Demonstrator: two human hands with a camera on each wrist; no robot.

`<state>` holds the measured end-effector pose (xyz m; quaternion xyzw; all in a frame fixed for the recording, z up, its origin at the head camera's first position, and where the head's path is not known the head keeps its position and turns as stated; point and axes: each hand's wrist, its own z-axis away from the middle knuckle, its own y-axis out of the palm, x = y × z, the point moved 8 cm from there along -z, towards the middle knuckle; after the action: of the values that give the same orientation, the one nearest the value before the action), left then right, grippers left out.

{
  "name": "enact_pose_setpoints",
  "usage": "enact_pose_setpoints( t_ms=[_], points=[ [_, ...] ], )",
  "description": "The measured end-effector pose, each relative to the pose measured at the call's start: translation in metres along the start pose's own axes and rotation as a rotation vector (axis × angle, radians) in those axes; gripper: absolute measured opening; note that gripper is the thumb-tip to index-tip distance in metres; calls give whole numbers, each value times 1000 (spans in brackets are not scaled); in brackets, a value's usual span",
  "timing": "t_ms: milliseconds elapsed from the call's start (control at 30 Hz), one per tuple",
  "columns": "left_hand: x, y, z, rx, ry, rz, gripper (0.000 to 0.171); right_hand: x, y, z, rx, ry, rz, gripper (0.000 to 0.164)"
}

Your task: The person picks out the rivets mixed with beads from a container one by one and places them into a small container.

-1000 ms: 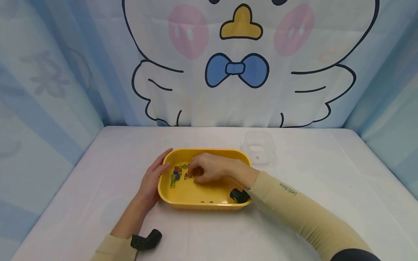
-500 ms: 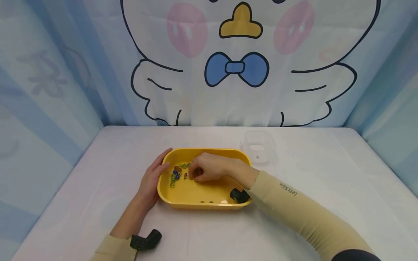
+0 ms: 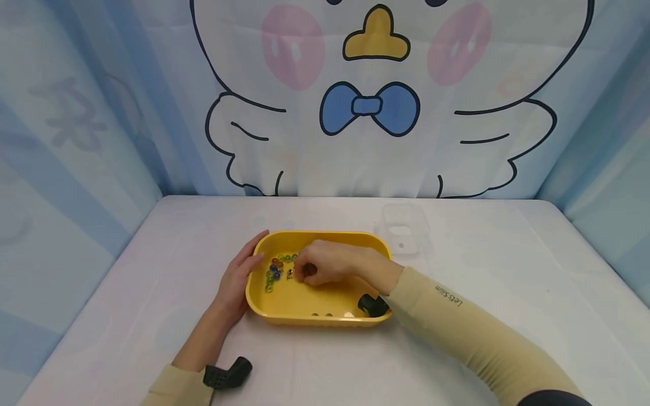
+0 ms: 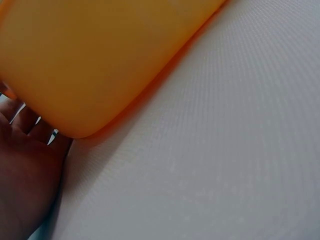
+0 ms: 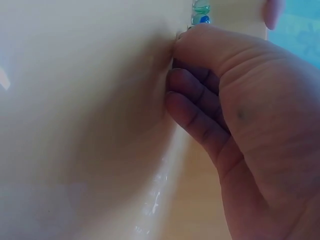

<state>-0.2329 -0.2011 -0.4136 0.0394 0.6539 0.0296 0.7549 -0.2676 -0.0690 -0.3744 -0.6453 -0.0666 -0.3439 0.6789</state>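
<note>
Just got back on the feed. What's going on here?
A person is working over a yellow tray on a white table. The left hand holds the tray's left end, thumb over the rim. The right hand is down inside it, fingers curled; whether they pinch anything is hidden. Small green, blue and amber beads lie toward the tray's left side, close to the right hand's fingertips. A clear plastic container stands beyond the tray's far right corner.

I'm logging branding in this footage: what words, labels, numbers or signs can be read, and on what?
"Let's Slim": on the right sleeve, upside down in the head view; small, so exact spelling is uncertain.
Faint marks on the left curtain: too blurred to read.
</note>
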Motion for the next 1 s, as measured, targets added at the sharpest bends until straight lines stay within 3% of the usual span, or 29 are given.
enact_pose_setpoints(
  t_ms=[500,733,1000],
  points=[
    [1,0,-1,-5,-6,-2,52,-6,1,2,-5,42,-93,13],
    [0,0,0,-4,-6,-4,52,-7,-5,5,-64,49,-75,15],
    [1,-1,0,-5,-5,-12,52,-5,-14,7,-132,1,-66,16]
  ],
)
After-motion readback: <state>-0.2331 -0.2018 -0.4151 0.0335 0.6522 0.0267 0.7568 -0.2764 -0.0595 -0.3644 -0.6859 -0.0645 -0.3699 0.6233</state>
